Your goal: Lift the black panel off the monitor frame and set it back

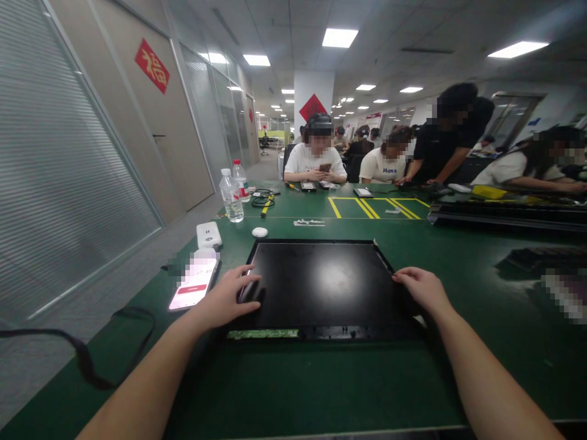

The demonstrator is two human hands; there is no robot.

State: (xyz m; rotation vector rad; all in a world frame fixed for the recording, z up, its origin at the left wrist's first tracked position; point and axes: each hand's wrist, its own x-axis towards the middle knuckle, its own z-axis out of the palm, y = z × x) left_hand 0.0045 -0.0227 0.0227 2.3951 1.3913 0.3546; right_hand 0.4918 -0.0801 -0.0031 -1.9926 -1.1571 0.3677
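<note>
Pressing unevenly with the left hand (pixel 233 293), its fingers spread over the left edge, could crack the black display panel (pixel 298 281), likely thin glass. The right hand (pixel 422 290) is set at the right edge; its closure cannot be told. The panel is supported by the green tabletop (pixel 316 385), beside the phone (pixel 195 284).

The screen (pixel 293 284) looks smooth with a soft gloss; the green surface (pixel 321 385) is matt; far left, the bottles (pixel 233 205) are clear, shiny plastic.

A black screen panel (pixel 298 287) lies flat on the green tabletop (pixel 321 391).
</note>
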